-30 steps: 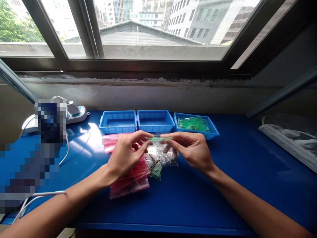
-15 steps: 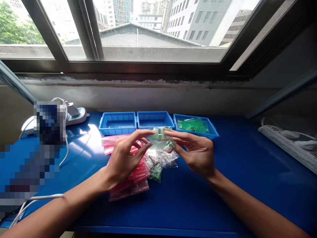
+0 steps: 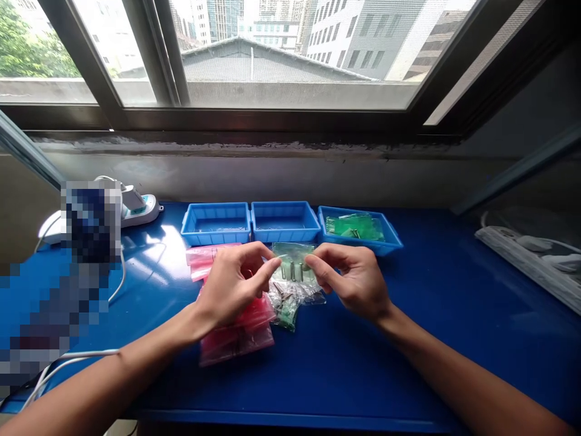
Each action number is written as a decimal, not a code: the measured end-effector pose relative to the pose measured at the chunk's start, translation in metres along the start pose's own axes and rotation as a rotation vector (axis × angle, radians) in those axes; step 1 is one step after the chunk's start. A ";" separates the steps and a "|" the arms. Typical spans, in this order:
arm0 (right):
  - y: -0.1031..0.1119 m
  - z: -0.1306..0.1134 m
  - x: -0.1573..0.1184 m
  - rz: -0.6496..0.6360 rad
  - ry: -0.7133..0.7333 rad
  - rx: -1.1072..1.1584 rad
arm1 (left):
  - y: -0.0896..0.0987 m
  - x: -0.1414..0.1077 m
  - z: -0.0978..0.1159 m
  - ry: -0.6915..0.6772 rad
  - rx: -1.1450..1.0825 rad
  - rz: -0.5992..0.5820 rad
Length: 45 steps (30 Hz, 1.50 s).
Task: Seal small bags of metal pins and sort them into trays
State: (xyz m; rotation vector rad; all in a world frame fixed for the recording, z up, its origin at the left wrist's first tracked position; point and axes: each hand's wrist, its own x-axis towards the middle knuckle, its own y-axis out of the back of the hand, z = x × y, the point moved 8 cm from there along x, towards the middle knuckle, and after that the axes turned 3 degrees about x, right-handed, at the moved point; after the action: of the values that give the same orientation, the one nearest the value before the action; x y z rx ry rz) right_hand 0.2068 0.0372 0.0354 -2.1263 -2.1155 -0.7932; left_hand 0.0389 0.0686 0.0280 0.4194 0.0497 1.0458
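Between my left hand (image 3: 233,284) and my right hand (image 3: 349,281) hangs a small green-tinted zip bag (image 3: 293,263) holding several metal pins, pinched by its side edges in the fingertips of both hands. Below it lies a heap of clear plastic bags with metal screws (image 3: 295,295), and a green-tinted bag (image 3: 285,316) rests at the heap's front. My left hand is over a pile of pink zip bags (image 3: 238,339), partly hiding them.
Three blue plastic trays stand in a row against the wall on the blue table (image 3: 399,339): the left (image 3: 215,237) and middle (image 3: 284,237) hold little, and the right (image 3: 358,242) holds green bags. A white power strip (image 3: 526,257) lies at right, below the window.
The green bag has turned from edge-on to facing me flat, showing its pins, and has dropped slightly. My hands have drawn a little apart around it.
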 end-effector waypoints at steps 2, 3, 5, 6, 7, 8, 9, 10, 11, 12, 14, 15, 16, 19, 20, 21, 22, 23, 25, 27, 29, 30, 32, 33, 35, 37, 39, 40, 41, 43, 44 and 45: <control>-0.001 0.003 0.000 -0.017 -0.024 0.019 | -0.001 0.001 -0.001 0.037 -0.054 -0.025; -0.001 0.004 0.000 -0.022 -0.033 0.026 | -0.002 0.001 -0.001 0.048 -0.073 -0.033; -0.001 0.006 0.000 -0.022 -0.041 0.036 | -0.002 0.001 -0.002 0.058 -0.092 -0.036; -0.001 0.006 0.000 -0.014 -0.039 0.039 | -0.002 0.001 -0.002 0.058 -0.093 -0.032; 0.000 0.007 -0.001 -0.005 -0.037 0.043 | -0.001 0.001 -0.002 0.055 -0.087 -0.028; 0.001 0.008 -0.001 0.008 -0.037 0.048 | -0.001 0.001 -0.003 0.050 -0.080 -0.022; 0.001 0.009 -0.001 0.022 -0.040 0.058 | 0.000 0.001 -0.003 0.040 -0.073 -0.016; 0.002 0.011 -0.002 0.035 -0.043 0.076 | 0.000 0.000 -0.003 0.025 -0.066 -0.009; 0.002 0.012 -0.002 0.043 -0.046 0.102 | 0.001 0.000 -0.003 0.004 -0.058 0.000; 0.002 0.013 -0.002 0.046 -0.046 0.133 | 0.002 0.000 -0.002 -0.022 -0.049 0.014; 0.003 0.014 -0.002 0.050 -0.030 0.183 | 0.005 -0.001 0.001 -0.088 -0.022 0.055; 0.003 0.014 -0.002 0.051 -0.015 0.189 | 0.007 -0.001 0.003 -0.123 -0.002 0.078; 0.004 0.013 -0.002 0.054 0.003 0.180 | 0.008 -0.002 0.005 -0.156 0.021 0.103; 0.007 0.008 -0.003 0.074 0.076 0.103 | 0.012 -0.003 0.010 -0.236 0.079 0.160; 0.008 0.006 -0.004 0.084 0.103 0.080 | 0.013 -0.004 0.011 -0.257 0.093 0.174; 0.009 0.005 -0.005 0.096 0.130 0.062 | 0.013 -0.004 0.012 -0.276 0.105 0.184; 0.010 0.004 -0.006 0.108 0.153 0.048 | 0.013 -0.005 0.013 -0.293 0.116 0.190; 0.010 0.003 -0.006 0.115 0.170 0.039 | 0.013 -0.006 0.015 -0.310 0.125 0.192; 0.010 0.003 -0.007 0.119 0.192 0.030 | 0.013 -0.007 0.016 -0.331 0.142 0.193; 0.011 0.003 -0.008 0.119 0.202 0.020 | 0.014 -0.007 0.017 -0.336 0.155 0.190; 0.011 0.001 -0.007 0.122 0.209 0.007 | 0.014 -0.008 0.018 -0.336 0.168 0.193; 0.011 0.000 -0.006 0.116 0.209 0.003 | 0.014 -0.008 0.019 -0.333 0.174 0.193; 0.009 -0.003 -0.004 0.079 0.196 0.014 | 0.013 -0.007 0.018 -0.319 0.177 0.177; 0.007 -0.004 -0.002 0.048 0.181 0.024 | 0.012 -0.006 0.017 -0.303 0.174 0.156; 0.002 -0.005 0.000 -0.022 0.139 0.040 | 0.007 -0.004 0.012 -0.248 0.175 0.100; -0.003 -0.004 0.001 -0.086 0.098 0.043 | 0.003 -0.002 0.008 -0.195 0.191 0.053; -0.003 -0.003 0.002 -0.114 0.077 0.027 | 0.002 -0.001 0.007 -0.167 0.212 0.040; 0.000 -0.002 0.004 -0.107 0.074 0.014 | 0.002 -0.001 0.007 -0.163 0.214 0.042; 0.007 -0.001 0.005 -0.078 0.071 -0.003 | 0.002 -0.001 0.007 -0.162 0.210 0.048; 0.029 0.004 0.010 0.036 0.055 -0.054 | 0.004 -0.001 0.008 -0.160 0.190 0.059; 0.044 0.008 0.012 0.118 0.040 -0.087 | 0.004 -0.001 0.008 -0.159 0.177 0.062; 0.060 0.011 0.013 0.193 0.022 -0.150 | 0.004 -0.001 0.008 -0.160 0.167 0.062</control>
State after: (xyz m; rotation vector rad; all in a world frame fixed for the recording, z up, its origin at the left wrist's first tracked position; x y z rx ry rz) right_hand 0.2663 0.0495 0.0504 -2.3372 -1.8580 -0.9746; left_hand 0.0370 0.0669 0.0370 0.6590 -0.0191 1.0696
